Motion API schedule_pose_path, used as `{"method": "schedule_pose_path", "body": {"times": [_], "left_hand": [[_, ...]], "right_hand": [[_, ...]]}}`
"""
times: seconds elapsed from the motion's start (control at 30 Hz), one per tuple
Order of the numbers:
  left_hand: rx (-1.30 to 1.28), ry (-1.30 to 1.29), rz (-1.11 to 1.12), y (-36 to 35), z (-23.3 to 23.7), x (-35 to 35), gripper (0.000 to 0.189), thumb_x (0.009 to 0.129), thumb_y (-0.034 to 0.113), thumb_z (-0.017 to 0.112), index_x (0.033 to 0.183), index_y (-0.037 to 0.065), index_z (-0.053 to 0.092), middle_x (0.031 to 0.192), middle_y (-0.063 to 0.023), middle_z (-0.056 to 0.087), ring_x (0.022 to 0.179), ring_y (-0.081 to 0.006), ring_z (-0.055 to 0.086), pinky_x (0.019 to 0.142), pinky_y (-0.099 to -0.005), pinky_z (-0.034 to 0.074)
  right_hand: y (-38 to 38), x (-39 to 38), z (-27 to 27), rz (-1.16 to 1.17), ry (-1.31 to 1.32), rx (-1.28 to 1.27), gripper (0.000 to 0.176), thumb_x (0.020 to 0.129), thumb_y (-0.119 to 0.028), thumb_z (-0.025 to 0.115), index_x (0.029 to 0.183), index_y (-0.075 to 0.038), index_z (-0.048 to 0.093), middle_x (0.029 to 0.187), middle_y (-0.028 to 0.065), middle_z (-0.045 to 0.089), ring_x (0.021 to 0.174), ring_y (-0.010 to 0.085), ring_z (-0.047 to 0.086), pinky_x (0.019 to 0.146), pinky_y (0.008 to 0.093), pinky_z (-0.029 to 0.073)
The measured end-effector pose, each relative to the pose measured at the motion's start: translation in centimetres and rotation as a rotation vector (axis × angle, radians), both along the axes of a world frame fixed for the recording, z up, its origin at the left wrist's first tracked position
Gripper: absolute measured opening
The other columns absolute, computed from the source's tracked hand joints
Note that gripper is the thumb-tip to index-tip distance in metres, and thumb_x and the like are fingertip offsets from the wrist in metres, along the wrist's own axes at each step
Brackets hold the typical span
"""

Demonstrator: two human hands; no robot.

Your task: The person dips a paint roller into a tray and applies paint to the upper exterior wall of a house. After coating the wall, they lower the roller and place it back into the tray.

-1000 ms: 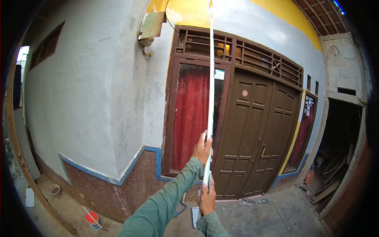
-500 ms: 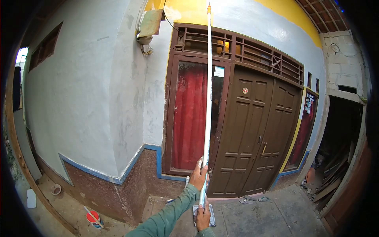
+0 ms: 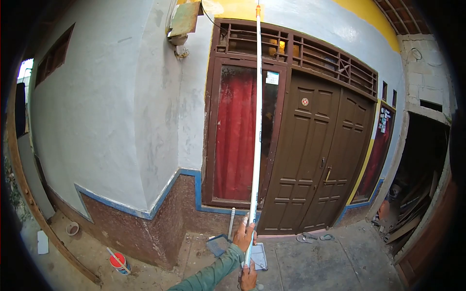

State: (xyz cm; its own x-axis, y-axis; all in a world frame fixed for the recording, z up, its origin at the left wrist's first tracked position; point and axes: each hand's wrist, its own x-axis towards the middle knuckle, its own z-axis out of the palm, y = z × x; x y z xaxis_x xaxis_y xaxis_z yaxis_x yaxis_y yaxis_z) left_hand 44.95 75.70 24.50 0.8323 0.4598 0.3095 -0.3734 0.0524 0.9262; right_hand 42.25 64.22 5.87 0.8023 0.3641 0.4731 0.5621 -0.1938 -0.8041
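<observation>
The person has a white pole (image 3: 256,121) standing almost straight up in front of the brown double door (image 3: 315,160). Its orange top end reaches the yellow band of wall (image 3: 238,9) above the door frame. The left hand (image 3: 244,236) is the upper one, with its fingers wrapped tight around the shaft. The right hand (image 3: 249,279) grips just below it, closed on the pole too, though it's half cut off at the bottom edge.

Risk-wise, both hands sit right at the bottom of a very long pole, so the top could easily wobble. It might then knock the window glass (image 3: 238,136) or the vent grille (image 3: 301,51), or catch the cable (image 3: 213,26) hanging nearby.

On the floor, a pale tray (image 3: 259,257) lies right behind the hands, with a darker tray (image 3: 217,245) beside it; what's in them can't be made out. A red bucket (image 3: 116,262) over by the wall corner has a stick leaning out of it. A step back could kick the tray.
</observation>
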Motion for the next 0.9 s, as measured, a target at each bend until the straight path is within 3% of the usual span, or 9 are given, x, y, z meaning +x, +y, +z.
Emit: {"method": "schedule_pose_path", "body": {"times": [0.07, 0.2, 0.27, 0.33, 0.4, 0.63, 0.7, 0.8, 0.9], "left_hand": [[0.021, 0.012, 0.002, -0.3, -1.0, -0.5, 0.055, 0.101, 0.031, 0.046, 0.149, 0.011, 0.028, 0.069, -0.0060, 0.052, 0.055, -0.0134, 0.054, 0.051, -0.0304, 0.050], [0.050, 0.073, 0.039, -1.5, -2.2, -1.9, 0.049, 0.102, 0.030, 0.046, 0.143, 0.007, 0.034, 0.069, -0.0064, 0.053, 0.054, -0.0141, 0.055, 0.051, -0.0307, 0.049], [0.054, 0.078, 0.038, -1.5, -3.9, -2.0, 0.048, 0.102, 0.030, 0.046, 0.143, 0.007, 0.036, 0.068, -0.0058, 0.055, 0.054, -0.0135, 0.056, 0.051, -0.0304, 0.050], [0.060, 0.081, 0.037, -1.7, -4.9, -2.1, 0.047, 0.102, 0.030, 0.047, 0.142, 0.007, 0.037, 0.067, -0.0051, 0.056, 0.053, -0.0128, 0.057, 0.051, -0.0301, 0.050], [0.041, 0.116, 0.030, -2.4, -4.9, -2.9, 0.036, 0.102, 0.029, 0.045, 0.125, 0.002, 0.042, 0.068, -0.0062, 0.055, 0.054, -0.0147, 0.057, 0.051, -0.0305, 0.049], [0.033, 0.157, 0.010, -3.6, -7.9, -4.0, 0.034, 0.103, 0.028, 0.043, 0.124, 0.001, 0.043, 0.070, -0.0070, 0.057, 0.057, -0.0151, 0.059, 0.053, -0.0312, 0.051], [0.069, 0.187, 0.011, -3.7, -9.3, -4.2, 0.044, 0.102, 0.027, 0.047, 0.138, 0.004, 0.040, 0.070, -0.0075, 0.058, 0.057, -0.0154, 0.058, 0.054, -0.0313, 0.051], [0.104, 0.186, 0.013, -4.2, -9.4, -5.0, 0.036, 0.102, 0.027, 0.043, 0.127, 0.001, 0.042, 0.071, -0.0072, 0.058, 0.058, -0.0157, 0.059, 0.057, -0.0311, 0.051], [0.099, 0.241, -0.037, -4.2, -11.5, -5.3, 0.037, 0.103, 0.027, 0.043, 0.128, 0.000, 0.041, 0.072, -0.0080, 0.059, 0.061, -0.0158, 0.060, 0.058, -0.0308, 0.051]], "right_hand": [[-0.9, -0.2, -1.6, 0.028, -0.067, -0.196, 0.036, 0.099, -0.022, 0.046, 0.129, -0.002, 0.051, 0.103, 0.0259, 0.058, 0.092, 0.0450, 0.053, 0.085, 0.0537, 0.039], [-0.7, -0.5, -6.4, -0.001, -0.050, -0.181, 0.031, 0.096, -0.017, 0.046, 0.120, 0.002, 0.055, 0.105, 0.0291, 0.055, 0.092, 0.0487, 0.051, 0.086, 0.0536, 0.040], [-0.1, -0.2, -9.3, -0.002, -0.053, -0.539, 0.034, 0.098, -0.020, 0.044, 0.121, 0.003, 0.055, 0.110, 0.0303, 0.057, 0.099, 0.0494, 0.052, 0.089, 0.0530, 0.040], [-1.2, 0.1, -11.8, 0.001, -0.040, -0.528, 0.034, 0.098, -0.020, 0.044, 0.121, 0.003, 0.055, 0.110, 0.0303, 0.057, 0.099, 0.0493, 0.052, 0.090, 0.0529, 0.039], [-2.0, -0.7, -14.1, 0.007, -0.012, -0.505, 0.034, 0.098, -0.020, 0.044, 0.121, 0.003, 0.055, 0.111, 0.0302, 0.057, 0.101, 0.0492, 0.052, 0.090, 0.0527, 0.039], [-3.7, -1.9, -17.7, 0.024, 0.084, -0.415, 0.035, 0.098, -0.021, 0.044, 0.120, 0.003, 0.057, 0.113, 0.0302, 0.057, 0.105, 0.0489, 0.051, 0.092, 0.0521, 0.039], [-3.9, -2.1, -18.5, 0.025, 0.110, -0.386, 0.035, 0.098, -0.021, 0.044, 0.120, 0.003, 0.057, 0.114, 0.0301, 0.058, 0.106, 0.0489, 0.051, 0.093, 0.0519, 0.039], [-4.3, -2.5, -19.6, 0.029, 0.150, -0.342, 0.035, 0.099, -0.021, 0.043, 0.120, 0.003, 0.058, 0.114, 0.0301, 0.058, 0.108, 0.0487, 0.051, 0.094, 0.0516, 0.039], [-4.5, -2.8, -22.9, 0.033, 0.176, -0.314, 0.035, 0.099, -0.022, 0.043, 0.119, 0.002, 0.058, 0.115, 0.0301, 0.058, 0.109, 0.0486, 0.051, 0.094, 0.0514, 0.039]]}}
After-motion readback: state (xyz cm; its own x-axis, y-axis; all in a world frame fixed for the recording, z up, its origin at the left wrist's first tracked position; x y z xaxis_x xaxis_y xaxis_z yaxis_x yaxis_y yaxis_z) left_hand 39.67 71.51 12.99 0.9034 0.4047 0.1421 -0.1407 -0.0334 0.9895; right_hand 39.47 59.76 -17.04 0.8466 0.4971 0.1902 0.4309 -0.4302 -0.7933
